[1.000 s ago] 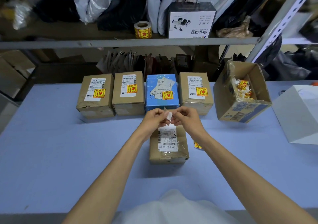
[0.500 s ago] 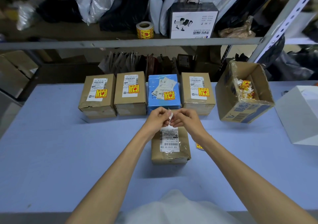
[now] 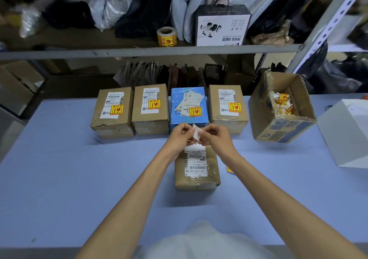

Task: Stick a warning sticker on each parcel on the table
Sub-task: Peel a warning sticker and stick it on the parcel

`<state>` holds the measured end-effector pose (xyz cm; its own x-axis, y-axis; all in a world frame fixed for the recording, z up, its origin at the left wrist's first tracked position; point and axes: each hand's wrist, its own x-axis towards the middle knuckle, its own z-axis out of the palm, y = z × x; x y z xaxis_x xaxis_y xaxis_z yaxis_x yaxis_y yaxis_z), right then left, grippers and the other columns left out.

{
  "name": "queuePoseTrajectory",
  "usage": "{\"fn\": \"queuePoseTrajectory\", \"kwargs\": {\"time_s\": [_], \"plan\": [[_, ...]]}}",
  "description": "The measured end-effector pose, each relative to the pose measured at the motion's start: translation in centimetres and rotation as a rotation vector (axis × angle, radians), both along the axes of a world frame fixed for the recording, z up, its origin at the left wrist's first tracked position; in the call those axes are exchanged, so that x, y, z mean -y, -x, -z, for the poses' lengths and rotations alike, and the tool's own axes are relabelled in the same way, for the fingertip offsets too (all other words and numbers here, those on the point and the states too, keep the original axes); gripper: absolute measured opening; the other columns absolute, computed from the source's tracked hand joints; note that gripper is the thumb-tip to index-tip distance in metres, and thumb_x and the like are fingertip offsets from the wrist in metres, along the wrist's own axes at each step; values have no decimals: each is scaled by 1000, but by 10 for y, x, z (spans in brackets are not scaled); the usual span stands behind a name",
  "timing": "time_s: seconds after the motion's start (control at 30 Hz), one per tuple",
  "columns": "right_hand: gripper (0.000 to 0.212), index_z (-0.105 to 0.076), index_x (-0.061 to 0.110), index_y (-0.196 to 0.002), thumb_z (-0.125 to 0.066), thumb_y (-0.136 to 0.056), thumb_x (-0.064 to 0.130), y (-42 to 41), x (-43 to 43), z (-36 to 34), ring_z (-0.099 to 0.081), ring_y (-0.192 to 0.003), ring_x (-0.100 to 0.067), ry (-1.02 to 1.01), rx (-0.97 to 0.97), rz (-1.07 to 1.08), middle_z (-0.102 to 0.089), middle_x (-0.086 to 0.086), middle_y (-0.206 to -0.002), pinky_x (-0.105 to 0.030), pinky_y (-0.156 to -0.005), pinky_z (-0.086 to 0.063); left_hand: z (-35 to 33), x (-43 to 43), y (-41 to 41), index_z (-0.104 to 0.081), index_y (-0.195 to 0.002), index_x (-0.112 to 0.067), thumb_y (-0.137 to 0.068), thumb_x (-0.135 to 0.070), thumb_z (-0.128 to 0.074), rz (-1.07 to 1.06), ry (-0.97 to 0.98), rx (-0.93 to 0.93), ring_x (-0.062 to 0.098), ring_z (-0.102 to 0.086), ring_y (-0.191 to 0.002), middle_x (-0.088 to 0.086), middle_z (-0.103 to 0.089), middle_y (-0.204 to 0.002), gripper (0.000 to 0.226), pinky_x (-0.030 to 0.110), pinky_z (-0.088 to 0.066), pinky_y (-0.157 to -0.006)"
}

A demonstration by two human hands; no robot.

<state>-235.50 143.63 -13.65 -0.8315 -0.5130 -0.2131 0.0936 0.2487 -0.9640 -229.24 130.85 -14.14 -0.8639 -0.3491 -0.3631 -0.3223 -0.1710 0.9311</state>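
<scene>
Blue-topped table (image 3: 59, 179) fronts grey metal shelving (image 3: 139, 52); upper shelf crowded with plastic bags (image 3: 111, 6); lighting dim

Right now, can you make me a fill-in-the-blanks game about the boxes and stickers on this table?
1. The back row holds ____ parcels, each with a yellow warning sticker.
2. One parcel in that row is not brown but ____.
3. The left hand and right hand pinch a small white paper above the near parcel, which has ____ yellow sticker on top.
4. The sticker roll sits up on the ____.

Missing words: four; blue; no; shelf
</scene>
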Motion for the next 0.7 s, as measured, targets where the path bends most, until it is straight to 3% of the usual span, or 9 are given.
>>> {"fn": "queuePoseTrajectory", "kwargs": {"time_s": [0.13, 0.27, 0.47, 0.7], "plan": [[10, -63, 3, -82, -63, -90, 9, 0, 1, 1, -66, -64, -20, -7, -39, -4, -68, -15, -73, -30, -64, -55, -6, -4, 3, -53, -99, -8, -100, -32, -46, -31, -96, 17, 13, -60, -68, 5, -62, -81, 26, 18, -51, -64], [13, -68, -2, -85, -64, -89, 10, 0, 1, -1, -66, -64, -19, 7, -50, -15, -70, -15, -75, -30, -64, -55, -5, -5, 2, -54, -91, -13, -87, -48, -60, 16, -4, 30, 13, -60, -74, 1, -62, -81, 36, 26, -49, -73], [11, -69, 0, -86, -65, -89, 10, -1, -2, -6, -67, -64, -16, 41, 32, -23, -70, -13, -74, -25, -64, -56, -1, -2, -2, -56, -98, -7, -91, -26, -61, 62, -94, -42, 13, -59, -72, 2, -62, -82, 21, 19, -47, -66], [10, -63, 6, -82, -60, -91, 5, 1, -3, -8, -67, -59, -15, 84, 140, 41, -69, -10, -70, -27, -63, -57, 1, 2, -1, -51, -92, -4, -99, -14, -49, -78, -155, 7, 20, -63, -85, 13, -63, -96, 12, 25, -55, -73]]}}
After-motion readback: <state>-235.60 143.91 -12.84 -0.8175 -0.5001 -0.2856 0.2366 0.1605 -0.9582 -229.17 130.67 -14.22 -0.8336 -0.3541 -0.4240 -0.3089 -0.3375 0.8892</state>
